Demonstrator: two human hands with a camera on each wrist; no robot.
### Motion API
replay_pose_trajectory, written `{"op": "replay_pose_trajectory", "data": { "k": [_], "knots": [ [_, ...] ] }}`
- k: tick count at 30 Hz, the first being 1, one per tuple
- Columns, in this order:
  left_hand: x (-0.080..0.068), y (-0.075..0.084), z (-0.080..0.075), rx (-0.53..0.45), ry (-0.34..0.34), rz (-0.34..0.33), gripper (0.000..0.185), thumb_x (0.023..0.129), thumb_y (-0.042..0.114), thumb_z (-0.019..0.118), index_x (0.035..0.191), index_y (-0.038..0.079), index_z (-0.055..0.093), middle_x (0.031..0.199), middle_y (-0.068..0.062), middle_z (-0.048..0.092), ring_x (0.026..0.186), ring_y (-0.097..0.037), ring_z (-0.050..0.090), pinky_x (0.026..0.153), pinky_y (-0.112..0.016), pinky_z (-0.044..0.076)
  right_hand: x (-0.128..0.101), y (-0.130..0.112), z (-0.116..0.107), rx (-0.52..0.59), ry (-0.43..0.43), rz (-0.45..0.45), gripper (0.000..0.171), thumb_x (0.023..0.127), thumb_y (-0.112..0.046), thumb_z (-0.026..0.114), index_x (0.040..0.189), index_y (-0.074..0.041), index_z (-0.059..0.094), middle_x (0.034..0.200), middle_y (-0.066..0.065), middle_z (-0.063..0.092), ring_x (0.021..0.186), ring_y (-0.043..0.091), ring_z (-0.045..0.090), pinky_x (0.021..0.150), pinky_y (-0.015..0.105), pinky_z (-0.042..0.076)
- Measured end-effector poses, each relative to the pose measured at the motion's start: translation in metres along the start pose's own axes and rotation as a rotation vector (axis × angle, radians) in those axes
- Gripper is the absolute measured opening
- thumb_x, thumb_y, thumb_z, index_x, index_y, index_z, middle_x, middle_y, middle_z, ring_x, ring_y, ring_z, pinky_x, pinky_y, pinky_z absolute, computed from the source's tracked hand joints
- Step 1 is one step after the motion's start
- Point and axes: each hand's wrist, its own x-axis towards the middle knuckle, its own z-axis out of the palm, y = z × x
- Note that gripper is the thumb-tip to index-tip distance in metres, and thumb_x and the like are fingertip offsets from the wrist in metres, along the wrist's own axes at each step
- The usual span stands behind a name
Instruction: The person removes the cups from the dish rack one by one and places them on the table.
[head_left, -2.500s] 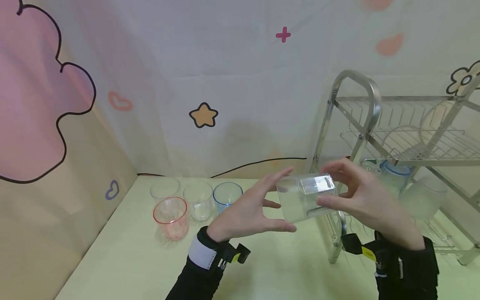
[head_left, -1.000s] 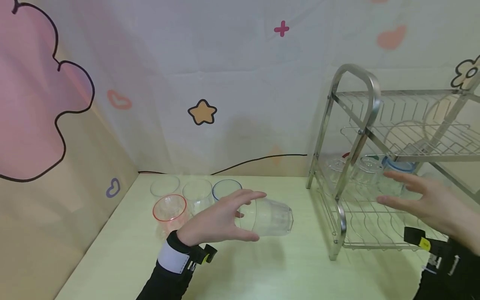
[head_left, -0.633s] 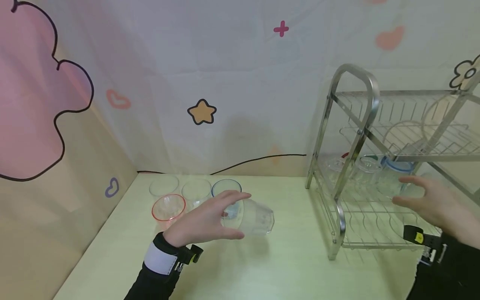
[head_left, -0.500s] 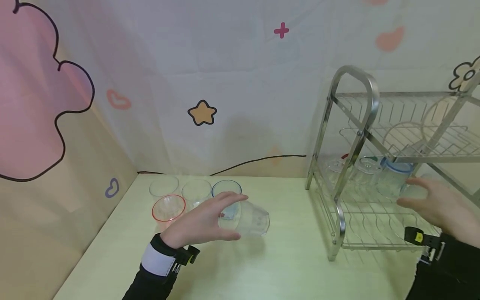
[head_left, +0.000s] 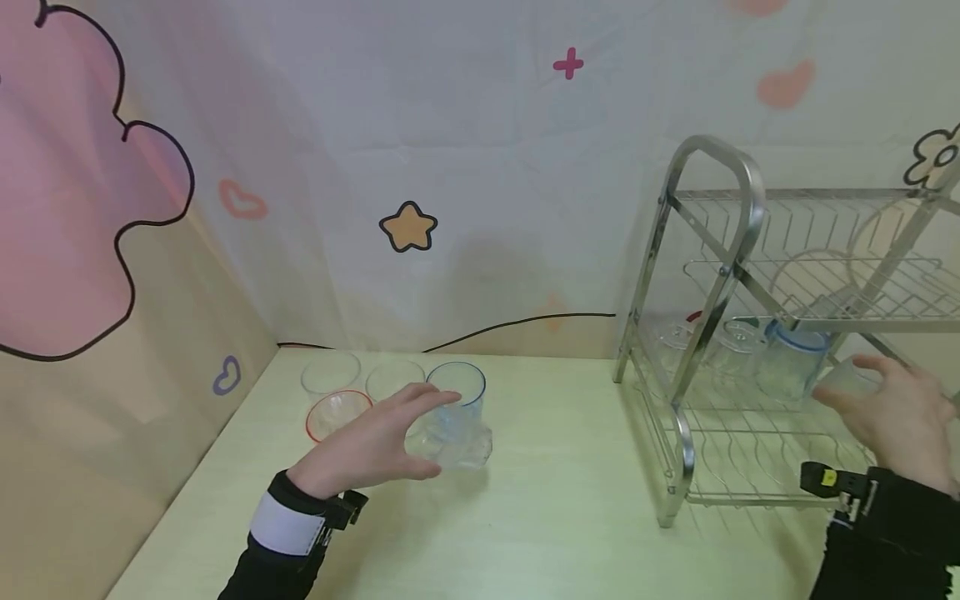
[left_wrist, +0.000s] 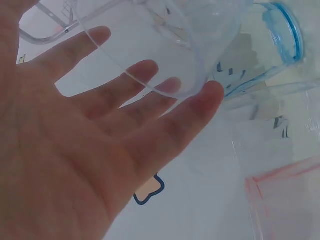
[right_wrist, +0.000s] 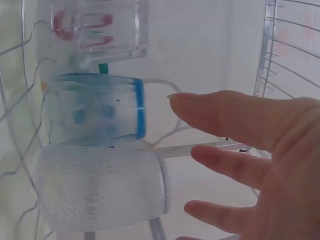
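Note:
My left hand [head_left: 429,433] grips a clear plastic cup [head_left: 467,450] by its open end, low over the pale table [head_left: 570,508], just in front of a blue-rimmed cup [head_left: 455,385]. In the left wrist view the cup's rim [left_wrist: 150,75] lies against my fingers [left_wrist: 165,135]. My right hand [head_left: 851,392] is open inside the lower tier of the metal rack [head_left: 712,250], its fingers [right_wrist: 225,117] spread beside a frosted cup [right_wrist: 100,187] lying on its side, not touching it.
On the table stand a red-rimmed cup [head_left: 330,412] and two clear cups [head_left: 330,373] behind my left hand. The rack's lower tier also holds a blue-rimmed cup [right_wrist: 92,110] and a clear glass with red print [right_wrist: 100,30]. Walls close the back and left.
My right hand passed the clear cup to my left, which carried it left and down toward the table by the blue-rimmed cup. My right hand moved right into the rack's lower tier.

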Motion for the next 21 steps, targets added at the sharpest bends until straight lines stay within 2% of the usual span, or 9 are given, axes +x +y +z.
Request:
{"op": "replay_pose_trajectory", "data": {
  "k": [3, 6, 10, 15, 21],
  "knots": [
    [-0.001, -0.002, 0.000, 0.017, -0.008, 0.000, 0.076, 0.077, 0.019, 0.082, 0.145, 0.018, 0.048, 0.142, -0.010, 0.043, 0.111, -0.025, 0.059, 0.087, -0.038, 0.051, 0.002, 0.003, 0.003, 0.034, -0.019, 0.029, 0.075, 0.096, -0.036, 0.058, 0.146, 0.009, 0.023, 0.146, 0.046, 0.005, 0.132, 0.065, 0.001, 0.102, 0.075, 0.006],
    [-0.002, -0.004, -0.001, 0.050, 0.004, 0.007, 0.075, 0.076, 0.018, 0.082, 0.143, 0.017, 0.049, 0.140, -0.012, 0.045, 0.114, -0.028, 0.057, 0.088, -0.039, 0.051, 0.004, 0.005, 0.007, 0.052, -0.016, 0.050, 0.075, 0.097, -0.033, 0.058, 0.147, 0.008, 0.021, 0.146, 0.045, 0.005, 0.131, 0.066, 0.000, 0.102, 0.075, 0.008],
    [-0.002, -0.006, -0.001, 0.075, 0.009, -0.001, 0.073, 0.075, 0.016, 0.082, 0.142, 0.016, 0.051, 0.139, -0.011, 0.046, 0.115, -0.028, 0.056, 0.089, -0.039, 0.051, 0.005, 0.009, 0.011, 0.087, 0.019, 0.079, 0.076, 0.097, -0.029, 0.059, 0.150, 0.007, 0.017, 0.150, 0.040, 0.000, 0.134, 0.063, -0.006, 0.103, 0.075, 0.004],
    [-0.003, -0.005, -0.001, 0.090, -0.012, -0.013, 0.072, 0.074, 0.012, 0.081, 0.140, 0.016, 0.052, 0.139, -0.011, 0.047, 0.115, -0.026, 0.056, 0.088, -0.038, 0.051, 0.007, 0.013, 0.014, 0.139, 0.057, 0.130, 0.077, 0.097, -0.022, 0.060, 0.152, 0.005, 0.013, 0.153, 0.036, -0.010, 0.135, 0.062, -0.012, 0.100, 0.079, 0.008],
    [-0.004, -0.006, -0.002, 0.142, 0.012, -0.062, 0.072, 0.073, 0.005, 0.079, 0.139, 0.016, 0.053, 0.142, -0.016, 0.045, 0.113, -0.028, 0.057, 0.080, -0.036, 0.052, 0.010, 0.018, 0.017, 0.171, 0.053, 0.106, 0.076, 0.098, -0.023, 0.058, 0.152, 0.006, 0.014, 0.152, 0.038, -0.007, 0.136, 0.061, -0.004, 0.098, 0.077, 0.018]
  ]
}}
